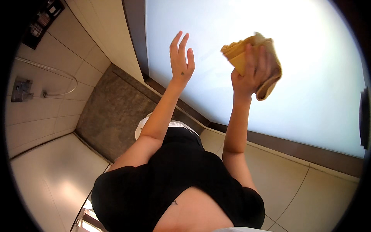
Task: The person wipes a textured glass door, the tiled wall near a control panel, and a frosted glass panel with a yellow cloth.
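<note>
A folded yellow cloth is in my right hand, which presses it toward the bright frosted glass panel. The fingers lie over the cloth and its loose edge hangs down on the right. Whether the cloth touches the glass all over I cannot tell. My left hand is raised in front of the panel's left part, its fingers apart and nothing in it. From this view I cannot tell if its fingertips touch the glass.
A dark frame edges the panel's bottom. On the left are a tiled wall with a shower fitting and hose, a dark shelf holding items, and a grey shower floor. Pale floor tiles lie at lower right.
</note>
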Motion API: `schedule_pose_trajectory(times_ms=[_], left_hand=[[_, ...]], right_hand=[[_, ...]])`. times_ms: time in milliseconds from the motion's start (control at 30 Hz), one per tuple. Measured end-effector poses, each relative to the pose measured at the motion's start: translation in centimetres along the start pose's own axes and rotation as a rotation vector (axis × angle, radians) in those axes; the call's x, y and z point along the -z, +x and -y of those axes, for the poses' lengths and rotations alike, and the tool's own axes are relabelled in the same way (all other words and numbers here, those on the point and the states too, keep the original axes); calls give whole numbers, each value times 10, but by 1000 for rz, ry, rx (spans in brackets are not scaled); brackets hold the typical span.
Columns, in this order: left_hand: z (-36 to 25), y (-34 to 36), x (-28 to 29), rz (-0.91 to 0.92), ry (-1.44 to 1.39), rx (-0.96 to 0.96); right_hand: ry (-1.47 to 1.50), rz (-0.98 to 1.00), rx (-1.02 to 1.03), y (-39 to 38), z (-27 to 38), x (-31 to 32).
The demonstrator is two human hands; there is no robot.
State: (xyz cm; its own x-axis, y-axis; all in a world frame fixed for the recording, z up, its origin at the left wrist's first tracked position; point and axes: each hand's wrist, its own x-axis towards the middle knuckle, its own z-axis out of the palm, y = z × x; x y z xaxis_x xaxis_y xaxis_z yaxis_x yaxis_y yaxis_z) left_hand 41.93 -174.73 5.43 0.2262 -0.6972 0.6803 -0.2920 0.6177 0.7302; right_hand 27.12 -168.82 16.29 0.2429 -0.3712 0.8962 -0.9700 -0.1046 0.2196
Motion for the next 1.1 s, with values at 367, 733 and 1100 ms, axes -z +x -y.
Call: schedule_pose_trajectory(times_ms=[367,733,1100], left_hand=[[29,15,-19,-136,103,-114],[38,5,-40,-227,153,-268],[20,1,-67,-181,130,-314]], right_hand=[[-145,103,2,-67,16,-12],[-74,252,123,-123,34,-21],[448,675,-26,-192,20,-55]])
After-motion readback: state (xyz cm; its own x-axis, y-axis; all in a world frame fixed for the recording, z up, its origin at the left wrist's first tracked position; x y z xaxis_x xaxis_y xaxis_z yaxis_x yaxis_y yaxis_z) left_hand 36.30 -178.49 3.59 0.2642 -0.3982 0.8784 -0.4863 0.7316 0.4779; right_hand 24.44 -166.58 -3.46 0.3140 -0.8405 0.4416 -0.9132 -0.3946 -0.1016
